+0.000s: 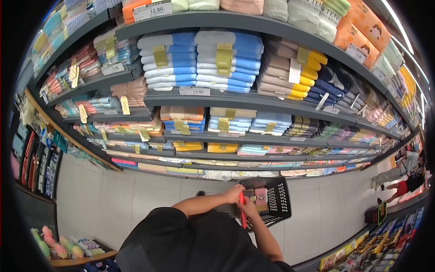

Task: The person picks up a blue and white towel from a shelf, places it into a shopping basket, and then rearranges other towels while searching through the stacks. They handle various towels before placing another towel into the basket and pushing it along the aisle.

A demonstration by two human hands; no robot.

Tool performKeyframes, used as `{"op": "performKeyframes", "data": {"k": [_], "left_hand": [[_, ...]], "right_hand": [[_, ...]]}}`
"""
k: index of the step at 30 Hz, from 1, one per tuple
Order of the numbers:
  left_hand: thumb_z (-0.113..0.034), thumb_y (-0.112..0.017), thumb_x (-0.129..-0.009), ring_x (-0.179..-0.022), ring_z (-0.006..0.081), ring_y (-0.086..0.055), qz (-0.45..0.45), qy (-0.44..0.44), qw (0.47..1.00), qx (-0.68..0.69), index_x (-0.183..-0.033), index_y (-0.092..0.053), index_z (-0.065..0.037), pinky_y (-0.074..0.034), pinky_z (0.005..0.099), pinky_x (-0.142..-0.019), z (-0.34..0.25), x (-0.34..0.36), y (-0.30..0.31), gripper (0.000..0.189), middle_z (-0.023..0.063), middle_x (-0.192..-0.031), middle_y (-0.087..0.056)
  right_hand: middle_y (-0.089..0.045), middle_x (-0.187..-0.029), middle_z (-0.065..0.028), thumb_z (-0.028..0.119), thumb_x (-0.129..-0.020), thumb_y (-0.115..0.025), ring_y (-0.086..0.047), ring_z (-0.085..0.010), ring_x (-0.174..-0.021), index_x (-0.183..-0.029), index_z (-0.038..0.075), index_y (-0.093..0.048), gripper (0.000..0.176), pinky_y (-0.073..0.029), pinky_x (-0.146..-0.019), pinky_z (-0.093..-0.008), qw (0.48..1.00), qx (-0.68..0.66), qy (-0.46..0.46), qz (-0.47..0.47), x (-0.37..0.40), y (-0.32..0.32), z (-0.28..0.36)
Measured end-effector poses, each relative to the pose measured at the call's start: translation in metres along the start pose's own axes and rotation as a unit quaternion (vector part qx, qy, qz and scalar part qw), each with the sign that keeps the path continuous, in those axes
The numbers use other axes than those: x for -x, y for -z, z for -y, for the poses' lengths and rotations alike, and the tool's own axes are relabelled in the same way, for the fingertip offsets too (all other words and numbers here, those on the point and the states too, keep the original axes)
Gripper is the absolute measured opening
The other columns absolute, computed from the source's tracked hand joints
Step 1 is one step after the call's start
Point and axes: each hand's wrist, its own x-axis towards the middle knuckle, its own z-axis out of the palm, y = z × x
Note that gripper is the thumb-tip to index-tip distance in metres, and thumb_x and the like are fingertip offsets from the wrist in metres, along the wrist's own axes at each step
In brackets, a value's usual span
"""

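Both my hands are on the red handle (243,209) of a dark shopping cart (278,197). My left hand (234,194) is closed round the handle's upper end in the view. Lower down, my right hand (248,208) grips the same handle. Inside the cart lies a pink package (261,196) beside other items that are partly hidden. The cart's basket has black walls with pale perforations.
Long shelves (253,97) of folded towels (229,59) run across ahead. People (403,183) stand at the far right near a dark basket (372,215). Racks of goods line the left side, and plush items (56,242) lie at the lower left.
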Motion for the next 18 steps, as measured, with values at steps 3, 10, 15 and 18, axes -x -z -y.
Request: {"op": "performKeyframes", "data": {"k": [3, 10, 15, 18], "left_hand": [[-0.017, -0.069, -0.078, -0.111, 0.0424, -0.057, -0.023, 0.097, 0.995, 0.033, -0.124, -0.055, -0.002, -0.049, 0.0465, -0.095, -0.012, 0.013, 0.021, 0.050, 0.0216, -0.120, -0.058], [-0.014, -0.065, -0.089, -0.104, 0.0247, -0.066, -0.132, 0.022, 0.968, 0.214, -0.128, -0.054, -0.001, -0.054, 0.0361, -0.088, -0.007, 0.006, 0.103, 0.042, 0.0147, -0.122, -0.064], [-0.016, -0.066, -0.095, -0.098, 0.0168, -0.065, -0.379, -0.069, 0.847, 0.366, -0.121, -0.058, -0.004, -0.053, 0.0319, -0.090, -0.105, 0.027, 0.336, 0.030, 0.0059, -0.108, -0.067], [-0.020, -0.069, -0.093, -0.088, 0.0111, -0.060, -0.532, -0.132, 0.808, 0.217, -0.119, -0.058, -0.002, -0.051, 0.0263, -0.078, -0.135, 0.031, 0.446, 0.033, 0.0041, -0.100, -0.065]], "right_hand": [[-0.072, -0.097, -0.0116, 0.032, -0.087, -0.073, -0.069, -0.0200, -0.087, -0.122, 0.001, -0.059, 0.049, -0.054, -0.079, -0.0337, 0.999, -0.046, -0.007, 0.005, -0.005, 0.005, 0.000], [-0.072, -0.100, -0.0133, 0.028, -0.088, -0.072, -0.069, -0.0208, -0.090, -0.126, -0.002, -0.057, 0.050, -0.053, -0.083, -0.0335, 0.999, -0.036, 0.027, -0.005, -0.036, 0.055, 0.031], [-0.071, -0.089, -0.0039, 0.018, -0.092, -0.068, -0.065, -0.0112, -0.082, -0.119, 0.002, -0.064, 0.031, -0.052, -0.075, -0.0264, 0.985, -0.002, 0.150, -0.091, -0.048, 0.127, 0.145], [-0.071, -0.089, -0.0047, 0.018, -0.095, -0.066, -0.066, -0.0117, -0.084, -0.117, 0.004, -0.067, 0.026, -0.053, -0.076, -0.0280, 0.957, 0.014, 0.240, -0.163, -0.056, 0.165, 0.255]]}}
